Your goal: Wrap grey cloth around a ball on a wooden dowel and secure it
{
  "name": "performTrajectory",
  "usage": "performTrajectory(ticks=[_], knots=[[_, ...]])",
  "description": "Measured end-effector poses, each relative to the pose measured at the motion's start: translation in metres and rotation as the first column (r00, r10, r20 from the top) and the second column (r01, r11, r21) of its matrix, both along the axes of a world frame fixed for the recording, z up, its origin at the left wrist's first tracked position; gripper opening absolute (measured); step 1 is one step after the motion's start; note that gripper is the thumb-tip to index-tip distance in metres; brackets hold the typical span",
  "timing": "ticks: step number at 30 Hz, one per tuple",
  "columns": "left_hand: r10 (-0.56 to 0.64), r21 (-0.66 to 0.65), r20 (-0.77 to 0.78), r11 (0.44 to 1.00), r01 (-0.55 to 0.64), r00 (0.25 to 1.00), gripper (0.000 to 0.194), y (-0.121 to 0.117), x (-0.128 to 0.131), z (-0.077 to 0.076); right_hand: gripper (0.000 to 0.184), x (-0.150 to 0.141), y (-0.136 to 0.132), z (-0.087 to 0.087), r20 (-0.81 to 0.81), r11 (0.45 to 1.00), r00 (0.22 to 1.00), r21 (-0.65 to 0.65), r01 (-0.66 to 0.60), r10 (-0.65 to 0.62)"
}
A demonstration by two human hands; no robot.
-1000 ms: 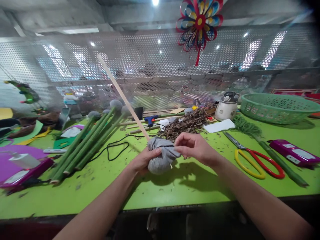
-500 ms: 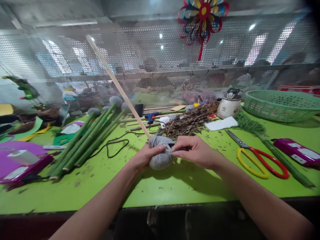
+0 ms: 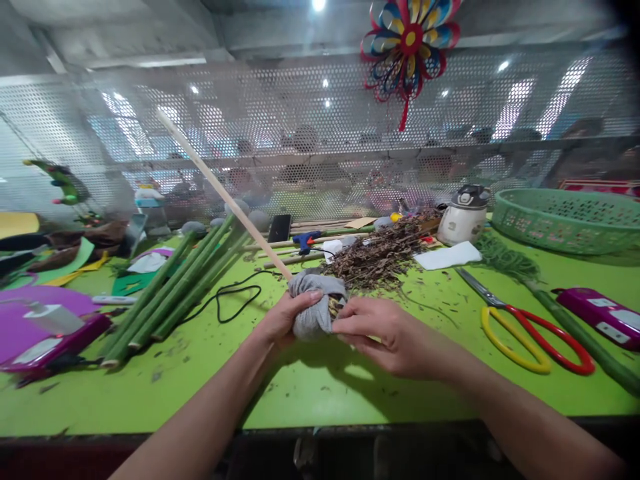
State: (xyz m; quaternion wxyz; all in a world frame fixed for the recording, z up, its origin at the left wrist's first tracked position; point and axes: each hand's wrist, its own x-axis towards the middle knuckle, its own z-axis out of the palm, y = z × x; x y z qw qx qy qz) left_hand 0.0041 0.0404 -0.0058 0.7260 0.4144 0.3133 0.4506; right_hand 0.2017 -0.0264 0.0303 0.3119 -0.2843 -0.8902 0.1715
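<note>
A grey cloth bundle (image 3: 313, 320) sits on the end of a pale wooden stick (image 3: 225, 197), which slants up to the left. My left hand (image 3: 283, 317) is closed around the bundle's left side, thumb on top. At its right side, my right hand (image 3: 383, 330) pinches the edge of the cloth with thumb and forefinger. Between the cloth folds a gap shows something brownish and dry, perhaps plant bits. The bundle is held just above the green table (image 3: 280, 400).
Green-wrapped sticks (image 3: 170, 287) lie to the left, beside a black cord (image 3: 240, 290). Behind the bundle are dried stems (image 3: 375, 253) and a blue glue gun (image 3: 306, 240). Scissors (image 3: 517, 333), a green basket (image 3: 565, 230) and a white jug (image 3: 463, 217) stand or lie to the right.
The cloth has opened at the right side of the bundle, baring brownish stuff inside. My right hand has moved slightly down, and the stick leans further left.
</note>
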Motion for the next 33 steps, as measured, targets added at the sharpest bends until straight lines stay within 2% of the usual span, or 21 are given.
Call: performTrajectory(ticks=[4, 6, 8, 10, 12, 14, 19, 26, 29, 33], knots=[[0.007, -0.005, 0.019, 1.000, -0.007, 1.000, 0.028, 0.004, -0.002, -0.005, 0.021, -0.001, 0.000, -0.002, -0.063, 0.999, 0.998, 0.035, 0.016, -0.014], [0.013, -0.013, 0.023, 1.000, -0.013, 1.000, 0.029, 0.004, -0.003, -0.005, 0.017, -0.003, 0.001, -0.004, -0.099, 0.998, 0.994, -0.009, 0.055, -0.056], [0.026, -0.028, 0.024, 0.999, -0.026, 0.999, 0.031, 0.002, -0.003, -0.003, 0.015, -0.006, 0.002, -0.007, -0.173, 0.982, 0.974, -0.145, 0.118, -0.143], [0.030, -0.046, 0.015, 0.999, -0.029, 0.999, 0.032, 0.001, -0.002, 0.000, 0.013, -0.009, 0.004, -0.012, -0.242, 0.931, 0.941, -0.331, 0.150, -0.238], [0.022, -0.054, 0.002, 0.998, -0.022, 1.000, 0.032, -0.002, -0.002, 0.002, 0.008, -0.012, 0.006, -0.017, -0.272, 0.888, 0.921, -0.439, 0.140, -0.280], [0.016, -0.051, 0.001, 0.999, -0.016, 1.000, 0.031, -0.003, -0.001, 0.003, 0.006, -0.015, 0.008, -0.022, -0.268, 0.892, 0.916, -0.420, 0.168, -0.299], [-0.023, -0.007, 0.048, 1.000, 0.023, 0.999, 0.028, -0.004, 0.002, 0.002, 0.013, -0.014, 0.008, -0.021, -0.221, 0.928, 0.916, -0.241, 0.283, -0.336], [0.018, 0.005, 0.002, 1.000, -0.018, 1.000, 0.028, -0.004, 0.003, 0.001, 0.012, -0.014, 0.005, -0.020, -0.189, 0.920, 0.911, -0.220, 0.324, -0.366], [0.011, 0.024, -0.002, 1.000, -0.011, 1.000, 0.031, -0.005, 0.004, 0.002, 0.005, -0.016, 0.005, -0.020, -0.213, 0.921, 0.907, -0.223, 0.318, -0.364], [0.016, 0.017, -0.020, 1.000, -0.015, 1.000, 0.037, -0.007, 0.006, 0.003, 0.003, -0.017, 0.002, -0.019, -0.191, 0.932, 0.913, -0.109, 0.345, -0.360]])
